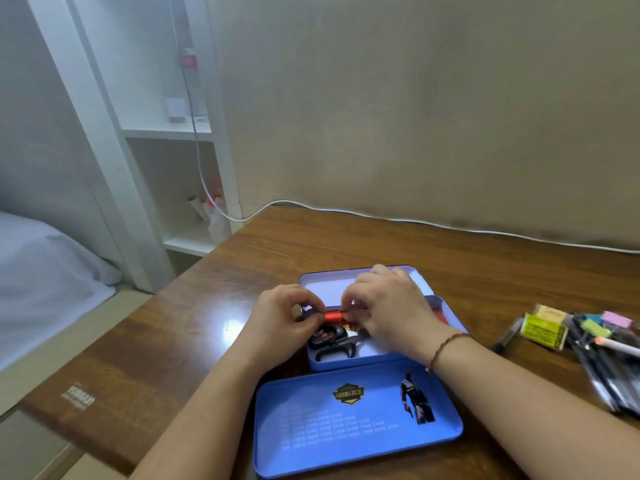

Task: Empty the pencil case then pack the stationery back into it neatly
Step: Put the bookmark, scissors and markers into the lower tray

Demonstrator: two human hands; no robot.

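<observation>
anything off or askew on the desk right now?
Nothing damaged or spilled. The stationery pile lies loose and crisscrossed at the table's right edge, outside the tin. The lid lies flat in front. Both hands, left and right, hold a red item over the tin.

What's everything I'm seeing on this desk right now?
Blue metal pencil case: one, blue, open at the middle of the brown wooden desk.
Flat blue lid: one, blue with printed artwork, nearest the person.
Black-handled scissors: one, black, inside the case.
Small red object: one, red, pinched over the case.
Loose pile of stationery: several pens and blocks, mixed colours, desk's right.
White cable: one, white, along the wall.
Left hand, right hand: two, fingers on the red object.
</observation>
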